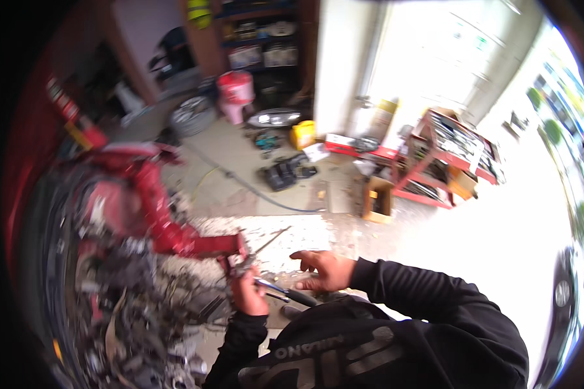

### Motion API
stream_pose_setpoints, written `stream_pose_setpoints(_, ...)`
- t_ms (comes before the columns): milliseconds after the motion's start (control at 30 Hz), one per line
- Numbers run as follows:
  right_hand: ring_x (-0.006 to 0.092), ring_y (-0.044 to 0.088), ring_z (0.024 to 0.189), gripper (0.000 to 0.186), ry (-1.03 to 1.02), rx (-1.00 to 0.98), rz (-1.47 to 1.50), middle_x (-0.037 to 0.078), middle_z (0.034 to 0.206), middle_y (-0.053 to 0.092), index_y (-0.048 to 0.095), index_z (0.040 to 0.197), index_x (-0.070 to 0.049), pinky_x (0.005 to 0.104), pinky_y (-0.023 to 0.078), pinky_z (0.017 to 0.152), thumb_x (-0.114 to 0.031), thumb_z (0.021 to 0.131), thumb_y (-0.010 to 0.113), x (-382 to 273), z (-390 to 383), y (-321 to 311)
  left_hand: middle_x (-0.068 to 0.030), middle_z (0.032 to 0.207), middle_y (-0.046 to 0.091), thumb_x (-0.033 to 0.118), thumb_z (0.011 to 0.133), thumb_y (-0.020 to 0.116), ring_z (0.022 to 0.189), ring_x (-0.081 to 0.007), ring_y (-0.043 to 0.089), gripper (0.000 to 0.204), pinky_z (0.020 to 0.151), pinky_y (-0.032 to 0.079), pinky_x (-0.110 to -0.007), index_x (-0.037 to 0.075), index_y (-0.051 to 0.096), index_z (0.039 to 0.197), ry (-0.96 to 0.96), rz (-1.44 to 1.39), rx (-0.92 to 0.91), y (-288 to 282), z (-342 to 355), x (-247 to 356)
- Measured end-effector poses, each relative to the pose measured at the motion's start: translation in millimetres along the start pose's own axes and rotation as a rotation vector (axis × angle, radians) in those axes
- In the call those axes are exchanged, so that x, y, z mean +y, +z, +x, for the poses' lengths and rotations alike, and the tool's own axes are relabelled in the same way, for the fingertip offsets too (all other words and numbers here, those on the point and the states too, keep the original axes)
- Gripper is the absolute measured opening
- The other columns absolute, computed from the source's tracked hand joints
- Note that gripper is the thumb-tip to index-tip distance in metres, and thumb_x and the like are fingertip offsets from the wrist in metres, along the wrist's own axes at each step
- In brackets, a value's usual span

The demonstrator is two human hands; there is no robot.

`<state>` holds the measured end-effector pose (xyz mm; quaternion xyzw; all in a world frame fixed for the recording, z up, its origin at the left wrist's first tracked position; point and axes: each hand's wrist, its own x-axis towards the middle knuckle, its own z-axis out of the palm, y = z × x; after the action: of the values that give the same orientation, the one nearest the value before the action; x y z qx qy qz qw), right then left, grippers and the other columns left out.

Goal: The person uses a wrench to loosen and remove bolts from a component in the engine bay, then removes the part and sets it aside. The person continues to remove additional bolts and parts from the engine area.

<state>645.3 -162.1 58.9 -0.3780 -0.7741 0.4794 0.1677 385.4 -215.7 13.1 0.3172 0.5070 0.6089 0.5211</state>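
A red-painted car frame rail [211,245] juts out from the left. My left hand [248,295] is closed at its free end, around a metal tool with two handle-like bars [276,288], one thick and dark. Its jaws, if any, blur into the grey metal at the rail's end. A thin rod [272,240] slants up and right from that spot. My right hand [328,269] hovers to the right, apart from the rail, index finger stretched out and thumb apart. Nothing shows in it.
Dark engine-bay parts [143,318] fill the lower left. A hose [253,194] crosses the floor beyond the rail. Further back are a wheel [193,117], a pink-red bucket [235,91] and a headlamp [274,118]. A red tool trolley [428,172] and cardboard box [377,200] stand right.
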Motion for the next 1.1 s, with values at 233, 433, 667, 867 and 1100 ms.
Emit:
stream_pose_setpoints(233, 0.0302, 0.068, 0.120, 0.060, 0.150, 0.135, 0.266, 0.016, 0.132, 0.073, 0.054, 0.152, 0.001, 0.0415, 0.053, 0.106, -0.038, 0.109, 0.068, 91.4, -86.6, -24.3, 0.0047, 0.074, 0.049, 0.064, 0.101, 0.062, 0.051, -0.0113, 0.035, 0.046, 0.063, 0.037, -0.033, 0.018, 0.060, 0.099, -0.297, -0.686, -0.279, 129.5, 57.1, 14.9)
stream_pose_setpoints(433, 0.0256, 0.064, 0.082, 0.032, 0.282, 0.136, 0.390, 0.016, 0.086, 0.068, 0.065, 0.112, -0.003, 0.0442, 0.053, 0.080, -0.035, 0.110, 0.066, 155.0, -115.7, -76.3, 0.0034, 0.077, 0.055, 0.063, 0.103, 0.059, 0.067, -0.0144, 0.049, 0.045, 0.073, 0.044, -0.036, 0.018, 0.062, 0.102, -0.326, -0.538, -0.222, 250.2, 89.0, -10.7)
stream_pose_setpoints(667, 0.0184, 0.055, 0.056, 0.044, 0.856, 0.369, 0.719, 0.006, 0.069, 0.057, 0.067, 0.100, -0.003, 0.0368, 0.045, 0.053, -0.046, 0.110, 0.065, 320.8, -213.3, -162.2, 0.0018, 0.073, 0.054, 0.060, 0.105, 0.056, 0.076, -0.0180, 0.053, 0.044, 0.077, 0.043, -0.039, 0.016, 0.064, 0.107, -0.184, -0.447, -0.105, 285.6, 177.7, -54.9)
stream_pose_setpoints(867, 0.0232, 0.043, 0.039, 0.044, 0.973, 1.250, 1.176, 0.005, 0.059, 0.043, 0.055, 0.085, -0.008, 0.0409, 0.034, 0.039, -0.044, 0.109, 0.060, 495.4, -245.4, -327.1, 0.0025, 0.063, 0.044, 0.065, 0.107, 0.056, 0.056, -0.0142, 0.043, 0.050, 0.059, 0.042, -0.036, 0.017, 0.061, 0.100, -0.314, -0.099, 0.122, 198.9, 143.6, -119.7)
stream_pose_setpoints(1100, 0.0321, 0.055, 0.043, 0.045, 1.025, 1.798, 0.599, 0.014, 0.055, 0.053, 0.060, 0.083, -0.001, 0.0476, 0.042, 0.041, -0.040, 0.104, 0.052, 610.2, -246.4, -552.3, -0.0019, 0.056, 0.042, 0.065, 0.103, 0.062, 0.045, -0.0196, 0.043, 0.054, 0.045, 0.038, -0.039, 0.012, 0.057, 0.100, -0.552, 0.377, 0.441, 45.2, 31.8, -182.9)
